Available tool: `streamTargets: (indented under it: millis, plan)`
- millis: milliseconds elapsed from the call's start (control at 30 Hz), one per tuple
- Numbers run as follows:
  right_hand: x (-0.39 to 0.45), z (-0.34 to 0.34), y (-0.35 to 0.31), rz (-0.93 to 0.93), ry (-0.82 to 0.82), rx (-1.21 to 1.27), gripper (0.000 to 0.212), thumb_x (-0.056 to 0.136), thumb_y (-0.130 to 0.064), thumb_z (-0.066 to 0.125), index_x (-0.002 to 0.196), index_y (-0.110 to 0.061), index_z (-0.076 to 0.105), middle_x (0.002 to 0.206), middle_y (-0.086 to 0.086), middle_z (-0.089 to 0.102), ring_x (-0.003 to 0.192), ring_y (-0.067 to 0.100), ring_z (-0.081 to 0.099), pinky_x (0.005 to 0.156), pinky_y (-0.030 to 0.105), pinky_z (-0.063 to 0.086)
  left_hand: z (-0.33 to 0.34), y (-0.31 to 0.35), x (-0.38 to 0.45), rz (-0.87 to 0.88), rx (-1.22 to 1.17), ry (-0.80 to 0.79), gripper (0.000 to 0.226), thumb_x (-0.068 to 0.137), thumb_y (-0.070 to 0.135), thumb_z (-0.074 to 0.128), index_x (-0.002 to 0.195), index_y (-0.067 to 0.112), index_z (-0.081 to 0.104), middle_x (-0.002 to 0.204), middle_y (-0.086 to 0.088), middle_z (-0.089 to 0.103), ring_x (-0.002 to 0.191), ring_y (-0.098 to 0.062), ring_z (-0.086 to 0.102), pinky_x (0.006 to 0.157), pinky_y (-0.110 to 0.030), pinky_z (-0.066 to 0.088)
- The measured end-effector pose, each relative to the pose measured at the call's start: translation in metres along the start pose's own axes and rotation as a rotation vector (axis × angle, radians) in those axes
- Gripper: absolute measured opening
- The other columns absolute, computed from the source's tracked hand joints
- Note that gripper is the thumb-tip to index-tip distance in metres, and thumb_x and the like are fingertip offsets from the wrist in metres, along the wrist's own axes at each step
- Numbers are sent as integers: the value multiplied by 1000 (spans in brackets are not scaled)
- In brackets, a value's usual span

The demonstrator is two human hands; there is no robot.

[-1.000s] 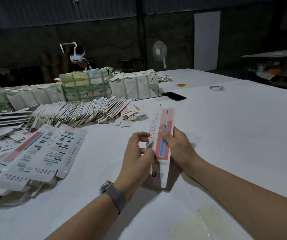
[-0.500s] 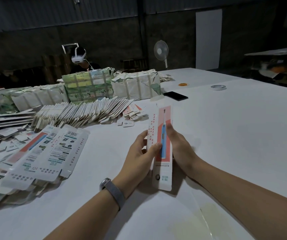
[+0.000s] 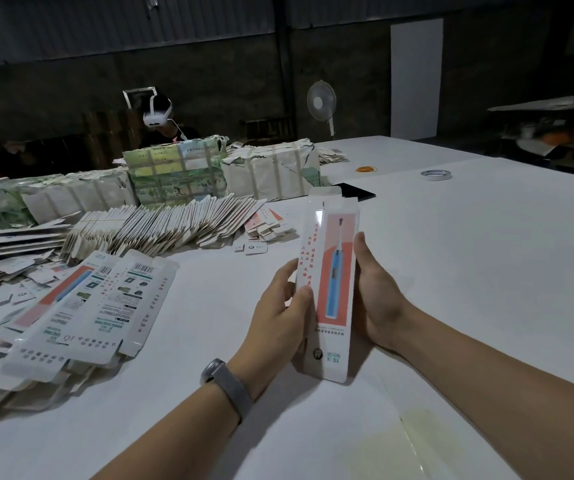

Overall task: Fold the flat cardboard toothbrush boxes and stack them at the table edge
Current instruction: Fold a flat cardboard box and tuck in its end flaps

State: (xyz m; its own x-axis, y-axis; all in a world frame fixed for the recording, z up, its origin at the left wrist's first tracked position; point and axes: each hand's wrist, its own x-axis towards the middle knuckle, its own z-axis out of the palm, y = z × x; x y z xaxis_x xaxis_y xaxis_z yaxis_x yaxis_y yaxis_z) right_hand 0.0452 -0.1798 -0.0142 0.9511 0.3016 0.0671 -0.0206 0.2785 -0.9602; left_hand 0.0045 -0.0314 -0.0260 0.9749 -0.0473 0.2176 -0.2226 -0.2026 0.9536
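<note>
A long white toothbrush box (image 3: 330, 282) with a blue brush printed on a red panel stands lengthwise between my hands, its near end on the white table (image 3: 469, 271). My left hand (image 3: 278, 313) grips its left side, thumb on the front face. Against its right side my right hand (image 3: 377, 299) presses, fingers behind it. The flap at its far end sticks up open. Flat unfolded boxes (image 3: 81, 306) lie in a loose pile at the left. A long fanned row of folded boxes (image 3: 161, 226) lies beyond them.
Strapped paper bundles (image 3: 174, 174) stand along the far left of the table. Small card scraps (image 3: 268, 226), a black phone (image 3: 354, 192), a tape roll (image 3: 436, 174) and an orange ring (image 3: 365, 169) lie farther back. A person with a headset (image 3: 157, 114) sits behind the bundles.
The box has been squeezed from a flat sheet into a tube shape and turned more upright. Both hands have shifted down along its sides.
</note>
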Motion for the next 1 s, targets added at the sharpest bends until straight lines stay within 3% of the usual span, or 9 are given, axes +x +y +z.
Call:
streamTargets:
  millis: [167, 300, 400, 600, 700, 833, 1000]
  plan:
    - [0, 2, 1, 35, -84, 67, 50, 78, -74, 35, 113, -47, 58, 104, -6, 77, 98, 22, 74, 71, 36, 61, 3, 7, -3, 62, -10, 6, 75, 86, 52, 59, 150, 40, 22, 123, 11, 63, 95, -2, 72, 68, -22, 60]
    - [0, 3, 1, 62, -106, 141, 49, 84, -74, 30, 109, -49, 64, 109, -3, 76, 100, 24, 74, 71, 38, 61, 1, 7, -2, 36, -57, 39, 70, 90, 43, 67, 148, 38, 28, 115, 8, 71, 87, -12, 76, 65, -25, 61]
    - [0, 3, 2, 70, -107, 149, 48, 87, -72, 30, 111, -47, 63, 108, -3, 76, 100, 24, 74, 71, 39, 61, 1, 6, -2, 44, -89, 49, 78, 83, 53, 67, 148, 42, 23, 116, 6, 71, 87, -16, 77, 64, -26, 61]
    - [-3, 1, -1, 77, -144, 211, 57, 85, -71, 35, 115, -37, 70, 119, 4, 73, 107, 30, 71, 78, 43, 61, 1, 1, 0, 112, -85, 104, 59, 100, 41, 57, 144, 50, 19, 111, 8, 73, 85, -15, 77, 64, -23, 60]
    - [-4, 3, -1, 77, -174, 206, 50, 84, -68, 40, 106, -42, 76, 121, 4, 72, 110, 30, 70, 82, 44, 60, 2, 0, 0, 135, -65, 91, 52, 94, 45, 54, 139, 46, 28, 109, 11, 73, 90, -15, 76, 69, -26, 61]
    - [-4, 3, 0, 96, -183, 195, 49, 84, -66, 42, 111, -40, 73, 118, 4, 73, 108, 30, 71, 78, 41, 60, 1, 1, 0, 139, -75, 59, 53, 88, 46, 55, 138, 37, 37, 115, 6, 68, 96, -15, 74, 74, -29, 60]
    - [-5, 2, -2, 83, -171, 180, 50, 83, -64, 42, 118, -36, 63, 109, 5, 76, 99, 30, 74, 70, 38, 61, 4, 4, -5, 133, 6, 6, 43, 98, 38, 59, 127, 47, 29, 98, 33, 62, 93, -6, 73, 67, -22, 59]
